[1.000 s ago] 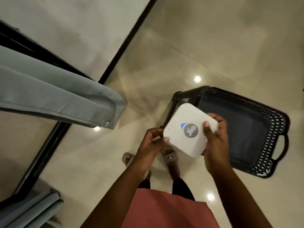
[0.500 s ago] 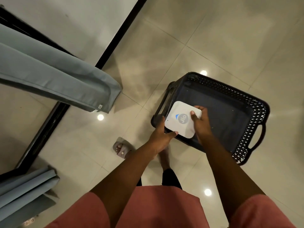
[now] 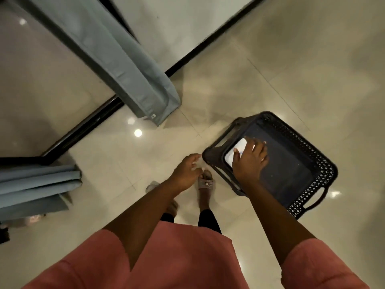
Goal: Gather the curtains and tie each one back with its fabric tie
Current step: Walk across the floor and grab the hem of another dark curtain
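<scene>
A grey-blue curtain (image 3: 116, 59) hangs gathered at the upper left, its hem just above the floor. A second grey-blue curtain (image 3: 35, 186) bunches at the left edge. My right hand (image 3: 250, 161) reaches into a black plastic basket (image 3: 312, 184) and rests on a white square box (image 3: 236, 150) lying in its near corner. My left hand (image 3: 186, 172) hovers empty beside the basket's near rim, fingers loosely curled. No fabric tie is visible.
Glossy beige floor tiles run all around. A black door-frame track (image 3: 87, 126) runs diagonally along the floor under the curtain. My feet in grey sandals (image 3: 205, 182) stand next to the basket.
Both hands lowered the white box into the basket. My left hand has let go and pulled back to the left, while my right hand stays on the box.
</scene>
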